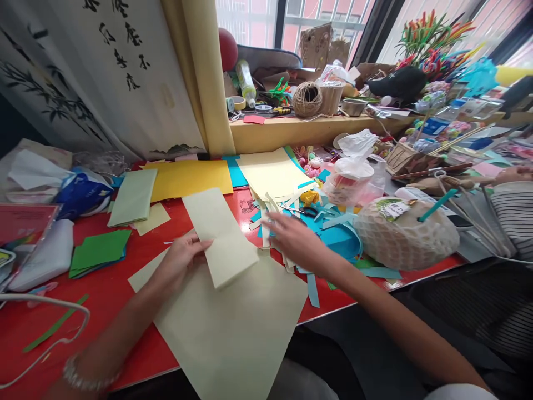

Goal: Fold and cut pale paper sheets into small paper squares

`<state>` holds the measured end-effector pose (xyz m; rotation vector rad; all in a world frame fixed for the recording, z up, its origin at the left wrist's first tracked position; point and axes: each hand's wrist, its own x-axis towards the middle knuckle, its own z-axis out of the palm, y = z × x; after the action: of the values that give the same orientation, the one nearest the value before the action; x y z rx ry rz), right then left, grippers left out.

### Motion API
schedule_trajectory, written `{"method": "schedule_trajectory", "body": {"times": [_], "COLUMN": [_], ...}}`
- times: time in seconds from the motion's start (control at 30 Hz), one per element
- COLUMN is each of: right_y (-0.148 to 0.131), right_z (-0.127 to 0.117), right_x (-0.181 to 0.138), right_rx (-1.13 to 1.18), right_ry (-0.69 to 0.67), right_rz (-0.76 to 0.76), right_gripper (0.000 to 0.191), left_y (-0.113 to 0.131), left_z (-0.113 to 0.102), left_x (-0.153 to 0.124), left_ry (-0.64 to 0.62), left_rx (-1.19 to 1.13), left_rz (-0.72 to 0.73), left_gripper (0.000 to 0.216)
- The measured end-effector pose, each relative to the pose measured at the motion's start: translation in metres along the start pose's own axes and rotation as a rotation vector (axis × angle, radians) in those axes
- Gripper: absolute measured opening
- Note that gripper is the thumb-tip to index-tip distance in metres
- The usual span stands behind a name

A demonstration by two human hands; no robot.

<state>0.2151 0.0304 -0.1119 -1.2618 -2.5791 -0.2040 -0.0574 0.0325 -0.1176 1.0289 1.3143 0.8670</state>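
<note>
My left hand (178, 262) pinches the left edge of a folded pale yellow paper strip (222, 236) between thumb and fingers. The strip has a crease across its middle and lies slanted over a large pale sheet (235, 328), which overhangs the table's front edge. My right hand (288, 238), a little blurred, reaches over cut paper strips (288, 261) with its fingers stretched out. Just beyond that hand lie dark-handled scissors (308, 211), partly covered by scraps. I see nothing held in the right hand.
Green paper squares (100, 251), a yellow sheet (191, 179) and stacked cream sheets (275, 172) lie on the red table (137, 339). A netted coconut with a straw (410, 233) stands right, near another person's striped sleeve (514, 216). A white cable (79, 325) curves at left.
</note>
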Motion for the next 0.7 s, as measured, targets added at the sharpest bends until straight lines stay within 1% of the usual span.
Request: {"method": "schedule_trajectory", "body": {"times": [0.03, 0.1, 0.17, 0.23, 0.33, 0.4, 0.47, 0.5, 0.53, 0.6, 0.63, 0.7], "right_y": [-0.007, -0.015, -0.014, -0.008, -0.001, -0.004, -0.012, -0.016, -0.021, -0.03, -0.033, -0.039], "right_z": [0.004, 0.011, 0.014, 0.01, -0.003, -0.013, -0.02, -0.021, -0.021, -0.016, -0.013, -0.006], "right_x": [-0.005, -0.015, -0.023, -0.028, -0.026, -0.018, -0.005, 0.004, 0.013, 0.031, 0.039, 0.052], "right_rx": [0.036, 0.071, 0.089, 0.096, 0.129, 0.216, 0.399, 0.538, 0.712, 1.051, 1.169, 1.312], "right_ry": [-0.04, -0.093, -0.102, -0.085, -0.05, 0.007, 0.065, 0.065, 0.041, -0.038, -0.064, -0.079], "right_rz": [-0.082, -0.109, -0.042, 0.034, 0.095, 0.139, 0.233, 0.291, 0.327, 0.346, 0.352, 0.357], "right_gripper": [0.04, 0.046, 0.051, 0.051, 0.047, 0.047, 0.049, 0.049, 0.048, 0.044, 0.041, 0.032], "left_y": [-0.006, -0.014, -0.015, -0.01, 0.002, 0.008, 0.01, 0.011, 0.011, 0.012, 0.012, 0.014], "left_z": [0.001, -0.002, -0.013, -0.026, -0.04, -0.041, -0.035, -0.03, -0.025, -0.014, -0.01, -0.006], "left_x": [-0.007, -0.017, -0.019, -0.013, 0.0, 0.005, 0.003, 0.0, -0.004, -0.013, -0.018, -0.024], "left_ry": [-0.018, -0.05, -0.093, -0.121, -0.133, -0.136, -0.12, -0.11, -0.105, -0.124, -0.139, -0.15], "left_rx": [0.022, 0.096, 0.169, 0.214, 0.263, 0.271, 0.251, 0.24, 0.231, 0.218, 0.211, 0.2], "left_rz": [-0.024, -0.021, -0.015, -0.015, -0.023, -0.024, 0.005, 0.026, 0.045, 0.065, 0.062, 0.056], "left_gripper": [0.036, 0.037, 0.038, 0.038, 0.037, 0.038, 0.038, 0.037, 0.036, 0.034, 0.034, 0.034]}}
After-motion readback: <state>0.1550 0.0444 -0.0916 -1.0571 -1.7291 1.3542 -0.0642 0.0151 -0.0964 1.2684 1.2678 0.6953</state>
